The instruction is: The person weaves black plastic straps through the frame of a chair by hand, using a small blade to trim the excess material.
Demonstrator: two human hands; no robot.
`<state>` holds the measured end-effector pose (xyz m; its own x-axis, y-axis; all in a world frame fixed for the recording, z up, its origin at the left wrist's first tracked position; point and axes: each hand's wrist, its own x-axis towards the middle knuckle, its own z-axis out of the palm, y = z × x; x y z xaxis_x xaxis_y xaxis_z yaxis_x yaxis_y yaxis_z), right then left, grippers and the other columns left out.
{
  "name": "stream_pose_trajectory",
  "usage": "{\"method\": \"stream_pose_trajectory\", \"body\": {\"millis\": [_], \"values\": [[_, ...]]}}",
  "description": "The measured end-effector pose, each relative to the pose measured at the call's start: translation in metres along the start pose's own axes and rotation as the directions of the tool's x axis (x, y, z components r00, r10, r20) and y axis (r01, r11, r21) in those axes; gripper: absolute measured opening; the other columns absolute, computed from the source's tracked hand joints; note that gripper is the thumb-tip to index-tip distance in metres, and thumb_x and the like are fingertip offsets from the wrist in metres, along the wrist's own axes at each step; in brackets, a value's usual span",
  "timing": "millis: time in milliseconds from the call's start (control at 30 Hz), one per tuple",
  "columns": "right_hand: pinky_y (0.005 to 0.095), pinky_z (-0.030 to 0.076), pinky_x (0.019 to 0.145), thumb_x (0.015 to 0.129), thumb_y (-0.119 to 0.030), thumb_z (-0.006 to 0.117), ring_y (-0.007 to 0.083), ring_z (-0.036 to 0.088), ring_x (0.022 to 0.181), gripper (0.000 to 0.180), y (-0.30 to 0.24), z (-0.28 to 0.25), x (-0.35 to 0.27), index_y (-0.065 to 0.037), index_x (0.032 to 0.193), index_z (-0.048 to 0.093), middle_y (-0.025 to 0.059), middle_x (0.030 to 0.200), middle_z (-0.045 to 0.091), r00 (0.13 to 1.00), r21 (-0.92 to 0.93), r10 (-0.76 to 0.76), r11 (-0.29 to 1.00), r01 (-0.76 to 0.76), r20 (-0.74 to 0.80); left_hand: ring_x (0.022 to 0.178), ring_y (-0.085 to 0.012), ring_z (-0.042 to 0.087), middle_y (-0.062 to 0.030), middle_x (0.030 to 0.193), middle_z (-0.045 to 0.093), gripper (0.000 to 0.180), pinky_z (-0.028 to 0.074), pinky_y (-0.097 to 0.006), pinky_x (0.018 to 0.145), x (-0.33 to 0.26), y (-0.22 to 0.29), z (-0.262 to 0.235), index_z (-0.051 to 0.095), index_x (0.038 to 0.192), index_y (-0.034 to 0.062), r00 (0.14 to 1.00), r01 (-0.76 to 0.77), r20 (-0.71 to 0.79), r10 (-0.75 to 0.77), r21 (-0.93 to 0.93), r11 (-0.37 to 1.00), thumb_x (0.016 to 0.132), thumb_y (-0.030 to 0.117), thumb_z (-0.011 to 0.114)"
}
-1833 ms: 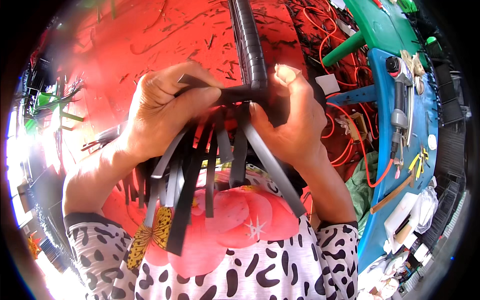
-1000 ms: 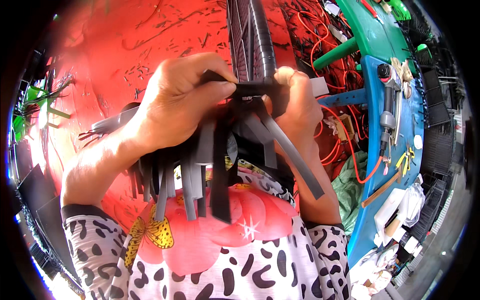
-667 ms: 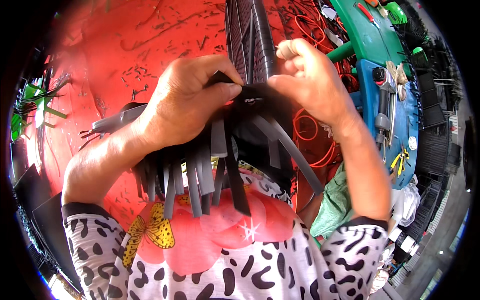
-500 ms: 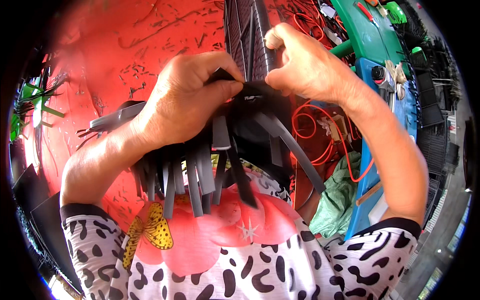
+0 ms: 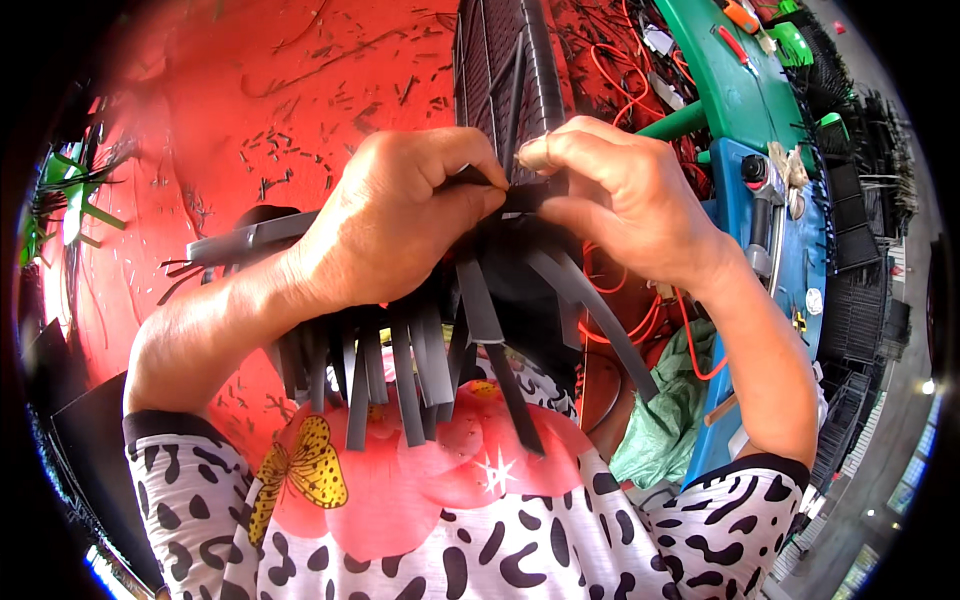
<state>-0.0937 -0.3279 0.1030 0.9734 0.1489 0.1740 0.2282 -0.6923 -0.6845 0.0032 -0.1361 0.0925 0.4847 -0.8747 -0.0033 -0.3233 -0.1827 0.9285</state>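
Between thumb and forefinger, my left hand pinches a flat black plastic strip. My right hand, a ring on one finger, curls round the same strip just to the right, thumb below and forefinger above. Under both hands is a dark woven piece, mostly hidden. Several loose grey-black strip ends hang from it toward my lap, and a longer one slants down to the right. Past my left wrist a bundle of flat strips sticks out.
Beyond my hands stands a dark woven panel with a frame. Short black offcuts litter the red floor. On the right are a green table, a blue stool with a metal power tool, an orange hose and a green sack.
Both hands have come a little lower and to the right. My right hand has moved in, its forefinger and thumb now nearer each other about the strip. The hanging ends have swung slightly.
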Motion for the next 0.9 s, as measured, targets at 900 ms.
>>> {"method": "stream_pose_trajectory", "body": {"millis": [900], "values": [[0.0402,0.046,0.063,0.070,-0.002,0.062,0.0320,0.058,0.071,0.007,0.009,0.010,0.017,-0.002,0.073,0.056,0.0114,0.072,0.057,0.989,-0.141,-0.114,0.982,0.126,0.091,0.055,-0.0187,0.050,-0.0084,0.074,0.049,0.023,0.040,-0.029,0.046,-0.024,0.014,-0.023,0.062,0.085,-0.0037,0.584,-0.720,0.226,0.779,0.587,0.370,0.062,-0.001,0.067]]}}
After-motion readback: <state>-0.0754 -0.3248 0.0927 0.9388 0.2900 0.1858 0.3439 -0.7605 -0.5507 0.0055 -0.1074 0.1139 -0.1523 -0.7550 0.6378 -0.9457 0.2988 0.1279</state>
